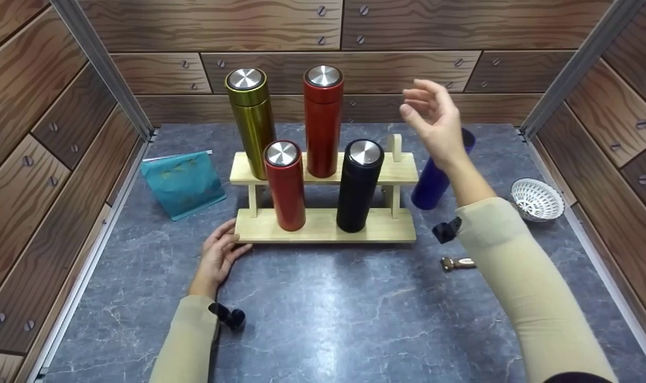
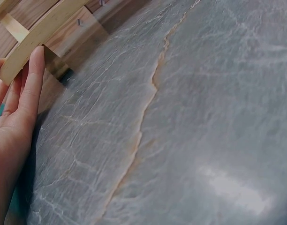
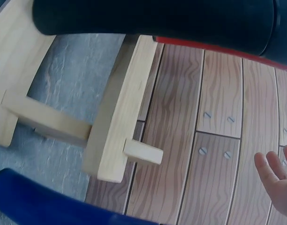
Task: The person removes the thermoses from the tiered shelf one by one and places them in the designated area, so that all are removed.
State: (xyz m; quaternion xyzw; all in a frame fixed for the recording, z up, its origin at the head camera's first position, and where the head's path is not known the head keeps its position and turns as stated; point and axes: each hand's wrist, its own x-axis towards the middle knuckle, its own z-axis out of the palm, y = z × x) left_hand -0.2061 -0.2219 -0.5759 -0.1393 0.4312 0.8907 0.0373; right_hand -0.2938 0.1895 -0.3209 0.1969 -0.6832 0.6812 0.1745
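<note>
A two-tier wooden rack point(image 1: 323, 234) stands on the table. My left hand point(image 1: 220, 254) grips the left end of its lower board, with fingers on both sides of the board point(image 2: 34, 41) in the left wrist view. My right hand point(image 1: 435, 125) is raised at the rack's right, fingers loosely bent and holding nothing. A green flask point(image 1: 256, 127) and a red flask point(image 1: 323, 127) stand on the upper board. Another red flask point(image 1: 287, 186) and a black flask point(image 1: 359, 186) stand on the lower one. A blue tumbler point(image 1: 432, 183) stands right of the rack, partly hidden by my right hand.
A teal pouch point(image 1: 184, 183) lies left of the rack. On the right are a patterned bowl point(image 1: 537, 200) and a small brown-handled object point(image 1: 457, 264), partly covered by my right sleeve. Wood-patterned walls point(image 1: 280, 72) enclose the back and sides.
</note>
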